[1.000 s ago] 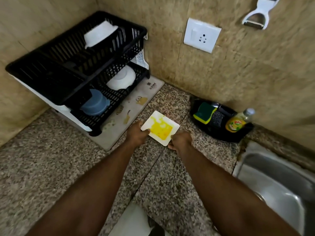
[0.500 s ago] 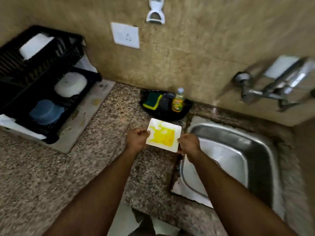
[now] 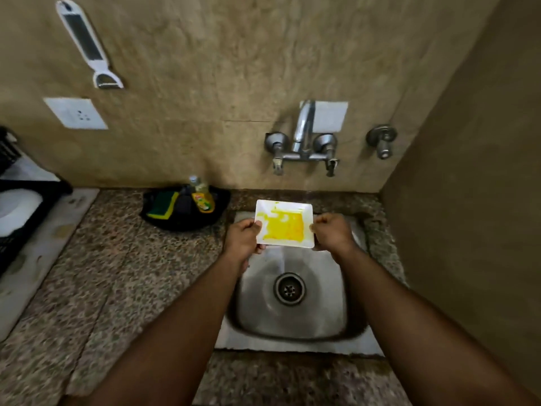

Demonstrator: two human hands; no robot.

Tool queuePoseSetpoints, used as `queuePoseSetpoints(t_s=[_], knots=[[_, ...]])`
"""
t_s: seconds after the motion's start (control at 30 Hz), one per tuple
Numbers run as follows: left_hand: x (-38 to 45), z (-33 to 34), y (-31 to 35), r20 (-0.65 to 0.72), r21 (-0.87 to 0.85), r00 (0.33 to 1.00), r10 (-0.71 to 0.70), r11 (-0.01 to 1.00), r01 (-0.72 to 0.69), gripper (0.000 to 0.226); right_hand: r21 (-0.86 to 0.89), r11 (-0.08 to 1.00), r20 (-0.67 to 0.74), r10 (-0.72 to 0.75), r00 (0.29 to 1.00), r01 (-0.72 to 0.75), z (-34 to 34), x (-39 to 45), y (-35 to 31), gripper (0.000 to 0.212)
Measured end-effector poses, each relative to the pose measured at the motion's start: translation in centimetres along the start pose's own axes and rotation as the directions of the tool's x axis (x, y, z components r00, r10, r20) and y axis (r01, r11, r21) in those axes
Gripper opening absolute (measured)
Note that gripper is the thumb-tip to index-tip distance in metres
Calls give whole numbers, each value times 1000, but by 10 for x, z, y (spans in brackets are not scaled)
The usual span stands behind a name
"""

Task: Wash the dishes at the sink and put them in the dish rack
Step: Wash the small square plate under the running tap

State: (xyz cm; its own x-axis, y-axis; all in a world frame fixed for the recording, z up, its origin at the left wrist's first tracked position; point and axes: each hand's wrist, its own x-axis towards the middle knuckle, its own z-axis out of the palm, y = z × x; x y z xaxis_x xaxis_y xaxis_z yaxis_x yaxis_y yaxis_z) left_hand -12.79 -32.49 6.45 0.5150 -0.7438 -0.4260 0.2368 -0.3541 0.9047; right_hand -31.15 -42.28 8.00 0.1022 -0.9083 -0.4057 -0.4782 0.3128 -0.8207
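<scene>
A small white square plate smeared with yellow residue hangs over the back part of the steel sink. My left hand grips its left edge and my right hand grips its right edge. The tap is on the wall above the plate, with no water running. The black dish rack shows only at the far left edge, with a white dish in it.
A black tray behind the sink's left side holds a green and yellow sponge and a dish soap bottle. A socket and a peeler are on the wall. A brown side wall closes the right.
Both hands carried the plate rightward from the counter beside the rack to above the sink. The view turned right, so the rack slid to the left edge.
</scene>
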Motion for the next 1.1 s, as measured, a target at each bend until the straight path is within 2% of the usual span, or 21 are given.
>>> queuePoseSetpoints(t_s=[0.1, 0.17, 0.27, 0.37, 0.47, 0.67, 0.9, 1.1], knots=[[0, 25, 7, -24, -39, 1000, 12, 999, -13, 16, -56, 996, -26, -76, 997, 75, -23, 28, 7, 7], [2, 35, 10, -33, -60, 999, 22, 998, -24, 15, -112, 977, -97, -192, 977, 181, -35, 43, 0, 20], [3, 45, 15, -43, -76, 999, 27, 997, -30, 15, -185, 927, -229, -365, 902, 327, -57, 27, -44, 36], [5, 50, 21, -53, -55, 997, 49, 997, -52, 18, -194, 879, -279, -476, 834, 436, -70, 30, -73, 48], [6, 53, 26, -68, -30, 996, 51, 998, -54, 16, -193, 862, -248, -505, 826, 469, -70, 41, -86, 46], [9, 54, 27, -51, -70, 993, 110, 991, -113, 18, -325, 819, -200, -548, 812, 472, -65, 49, -90, 27], [7, 52, 37, -64, -47, 989, 137, 989, -140, 18, -332, 834, -251, -528, 811, 440, -61, 60, -94, 16], [10, 51, 40, -72, -47, 989, 132, 990, -136, 18, -369, 821, -277, -545, 791, 437, -57, 63, -91, 15]])
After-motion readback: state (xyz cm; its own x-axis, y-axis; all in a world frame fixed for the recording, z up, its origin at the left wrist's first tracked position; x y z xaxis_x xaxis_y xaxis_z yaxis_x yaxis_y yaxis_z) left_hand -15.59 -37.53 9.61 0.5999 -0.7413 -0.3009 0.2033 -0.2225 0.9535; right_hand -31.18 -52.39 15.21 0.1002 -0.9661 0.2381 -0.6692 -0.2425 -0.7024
